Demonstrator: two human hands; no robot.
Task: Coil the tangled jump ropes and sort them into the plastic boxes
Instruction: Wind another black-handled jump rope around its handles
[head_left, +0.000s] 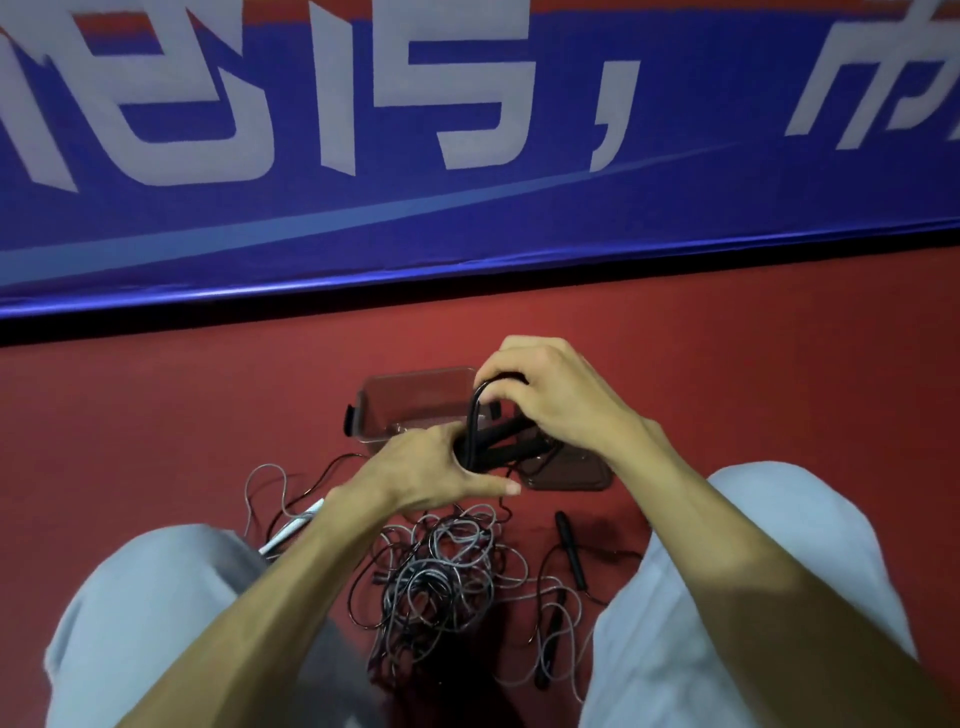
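We see the left hand (431, 467) with its fingers curled round the handles of a black jump rope (506, 441), while the right hand (556, 400) pinches its cord loop, over a clear plastic box (410, 400). The tangled ropes (441, 577) lie on the floor (156, 441) between the knees.

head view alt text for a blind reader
A left hand and right hand grip a bunched black jump rope near a clear plastic box. A tangle of black and grey ropes lies on the red floor.
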